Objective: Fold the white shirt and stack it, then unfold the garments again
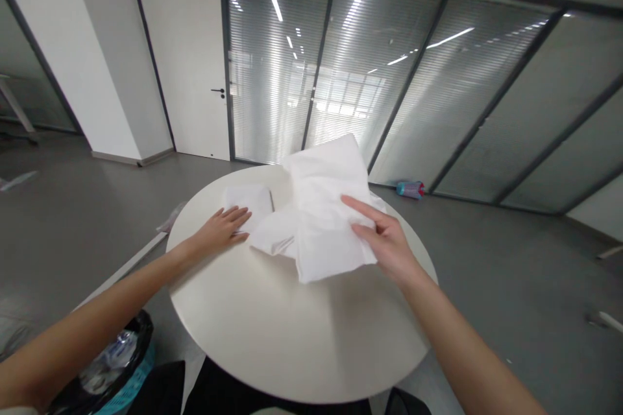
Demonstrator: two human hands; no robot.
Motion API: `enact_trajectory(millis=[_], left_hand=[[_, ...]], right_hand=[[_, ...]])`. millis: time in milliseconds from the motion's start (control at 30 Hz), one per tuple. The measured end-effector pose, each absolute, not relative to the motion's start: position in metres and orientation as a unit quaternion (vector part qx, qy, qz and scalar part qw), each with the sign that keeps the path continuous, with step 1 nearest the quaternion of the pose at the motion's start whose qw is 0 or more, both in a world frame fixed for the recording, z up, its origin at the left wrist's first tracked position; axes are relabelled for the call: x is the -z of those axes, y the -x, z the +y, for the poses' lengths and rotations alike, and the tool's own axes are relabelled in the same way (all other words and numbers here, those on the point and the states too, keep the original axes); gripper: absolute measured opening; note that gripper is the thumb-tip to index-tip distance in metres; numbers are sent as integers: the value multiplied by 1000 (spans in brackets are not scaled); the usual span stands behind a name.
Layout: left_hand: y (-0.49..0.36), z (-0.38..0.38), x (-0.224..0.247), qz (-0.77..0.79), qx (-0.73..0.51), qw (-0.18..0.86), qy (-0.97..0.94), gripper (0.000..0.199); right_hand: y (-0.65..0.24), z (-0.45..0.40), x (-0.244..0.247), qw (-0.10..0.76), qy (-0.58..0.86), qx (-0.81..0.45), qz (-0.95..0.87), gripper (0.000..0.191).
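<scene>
My right hand (387, 243) grips a white folded cloth (331, 207) by its right side, with the index finger stretched over its face. The cloth is held tilted above the table. Below and to its left, another loose white piece (275, 230) lies partly hidden; I cannot tell if it joins the held cloth. My left hand (224, 230) lies flat, fingers extended, on the near left edge of a flat white folded piece (250, 201). Both pieces are over the round white table (292, 343).
A blue bin (131, 382) with a black liner and crumpled plastic stands at lower left. Beyond the table are a white door (189, 58) and glass partitions (413, 78) with blinds. A blue and red package (410, 190) lies on the grey floor by the glass.
</scene>
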State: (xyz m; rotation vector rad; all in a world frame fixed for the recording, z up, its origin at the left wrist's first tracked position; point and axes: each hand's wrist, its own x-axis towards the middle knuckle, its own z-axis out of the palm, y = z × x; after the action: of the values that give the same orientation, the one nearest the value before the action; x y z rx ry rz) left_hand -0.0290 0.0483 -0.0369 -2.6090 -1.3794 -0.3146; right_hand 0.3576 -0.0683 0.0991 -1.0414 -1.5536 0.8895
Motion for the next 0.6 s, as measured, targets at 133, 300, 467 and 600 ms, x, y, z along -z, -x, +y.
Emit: enact_trajectory(millis=[133, 300, 467, 600], left_hand=[[55, 81, 31, -480, 96, 66, 870, 65], [51, 96, 23, -509, 108, 75, 851, 54], [-24, 58, 17, -378, 200, 58, 902, 39], [-82, 7, 0, -232, 242, -4, 942, 31]], right_hand=[[-403, -101, -79, 471, 487, -392, -622, 45], [-462, -128, -43, 464, 576, -362, -568, 44], [-492, -139, -16, 361, 649, -342, -575, 52], [-487, -136, -15, 307, 632, -306, -642, 45]])
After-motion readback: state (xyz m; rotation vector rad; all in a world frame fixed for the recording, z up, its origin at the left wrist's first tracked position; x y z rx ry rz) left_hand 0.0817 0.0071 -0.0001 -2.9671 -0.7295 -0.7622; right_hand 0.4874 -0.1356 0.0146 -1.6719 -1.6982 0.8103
